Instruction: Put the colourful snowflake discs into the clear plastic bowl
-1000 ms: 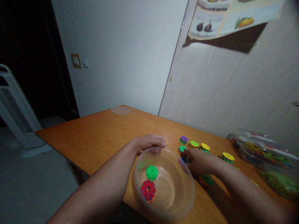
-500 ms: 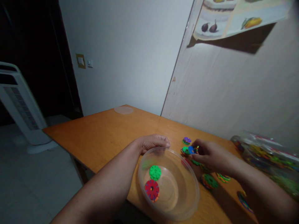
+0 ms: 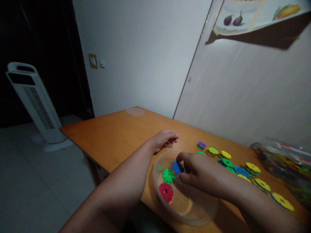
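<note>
A clear plastic bowl (image 3: 194,213) stands near the front edge of the orange table (image 3: 116,136). Inside it lie a green toothed disc (image 3: 168,175) and a red one (image 3: 166,191). My right hand (image 3: 196,173) reaches over the bowl, fingers pinched on a blue disc (image 3: 177,167) just above the green one. My left hand (image 3: 165,139) rests on the table at the bowl's far rim, fingers curled and holding nothing that I can see. Several more discs, purple (image 3: 201,145), green (image 3: 227,161) and yellow (image 3: 252,167), lie in a row to the right.
A clear plastic bag (image 3: 286,165) full of coloured discs lies at the table's right end by the wall. A round clear lid (image 3: 135,112) sits at the far corner. A white tower fan (image 3: 36,103) stands on the tiled floor to the left.
My right hand took a blue disc from the row on the table and carried it left, over the bowl. The camera shifted, so more discs show on the right.
</note>
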The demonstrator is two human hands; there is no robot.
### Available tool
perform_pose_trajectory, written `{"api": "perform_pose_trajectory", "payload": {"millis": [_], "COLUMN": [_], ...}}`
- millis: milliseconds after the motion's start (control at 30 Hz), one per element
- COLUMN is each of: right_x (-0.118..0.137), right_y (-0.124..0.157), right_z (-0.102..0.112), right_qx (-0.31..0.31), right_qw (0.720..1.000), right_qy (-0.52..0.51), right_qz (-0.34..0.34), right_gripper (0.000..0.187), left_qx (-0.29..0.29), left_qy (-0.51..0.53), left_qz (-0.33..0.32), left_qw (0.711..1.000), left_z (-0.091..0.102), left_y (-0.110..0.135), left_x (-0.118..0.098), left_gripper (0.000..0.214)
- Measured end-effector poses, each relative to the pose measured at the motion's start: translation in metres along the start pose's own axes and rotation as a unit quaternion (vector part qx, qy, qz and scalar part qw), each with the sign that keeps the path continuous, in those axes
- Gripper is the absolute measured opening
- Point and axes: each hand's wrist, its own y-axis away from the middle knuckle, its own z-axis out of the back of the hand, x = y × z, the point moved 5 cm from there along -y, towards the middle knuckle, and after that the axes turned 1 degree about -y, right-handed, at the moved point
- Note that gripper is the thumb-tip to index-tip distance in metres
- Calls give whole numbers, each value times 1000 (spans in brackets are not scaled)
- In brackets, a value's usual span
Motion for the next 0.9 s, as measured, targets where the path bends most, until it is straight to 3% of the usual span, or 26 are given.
{"api": "perform_pose_trajectory", "payload": {"millis": [167,300,400,500,567,667,900], "right_x": [4,9,23,35,37,33,22], "right_y": [1,28,53,67,69,67,54], "right_z": [0,11,13,2,-9,-17,-17], "right_qx": [-3,-25,-65,-73,-62,-77,-164], "right_qw": [999,997,992,983,982,985,980], "right_qy": [-32,-67,-69,-38,-15,8,23], "right_qz": [3,17,79,162,176,153,112], "right_gripper": [39,22,22,22,14,3,12], "left_qx": [-73,-124,-148,-153,-149,-133,-96], "left_qy": [3,32,71,95,106,122,116], "left_qz": [1,19,39,61,72,80,73], "left_qw": [997,992,986,982,980,980,986], "left_z": [15,23,29,32,34,34,33], "left_y": [-6,-10,-11,-10,-9,-9,-10], "left_x": [3,7,10,12,12,11,12], "left_gripper": [30,36,47,58,64,69,78]}}
